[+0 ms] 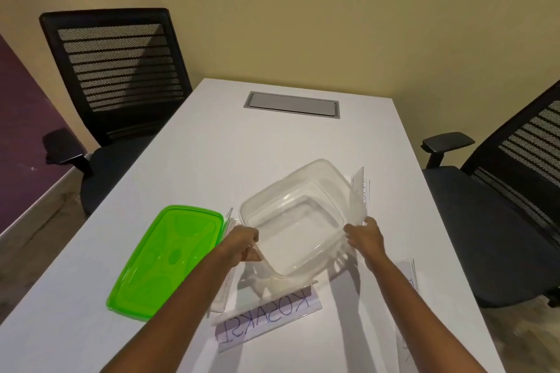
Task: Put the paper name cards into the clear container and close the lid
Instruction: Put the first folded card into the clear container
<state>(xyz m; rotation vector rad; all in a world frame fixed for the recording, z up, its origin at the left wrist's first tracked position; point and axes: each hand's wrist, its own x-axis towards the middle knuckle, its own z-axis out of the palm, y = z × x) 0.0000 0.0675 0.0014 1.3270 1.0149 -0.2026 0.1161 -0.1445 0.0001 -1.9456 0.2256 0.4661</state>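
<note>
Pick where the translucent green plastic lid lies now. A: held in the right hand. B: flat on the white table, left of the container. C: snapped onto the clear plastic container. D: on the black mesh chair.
B: the green lid lies flat on the white table, left of the clear container, which stands open.

Right card (406,312) lettering blurred, perhaps arm-covered

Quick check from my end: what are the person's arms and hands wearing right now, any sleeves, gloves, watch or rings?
Both forearms are bare as far as the picture shows, with no sleeve edge in view. The left hand and the right hand have no gloves. No watch, bracelet or band shows at either wrist. The fingers are too small and partly hidden to rule out a ring.
</note>
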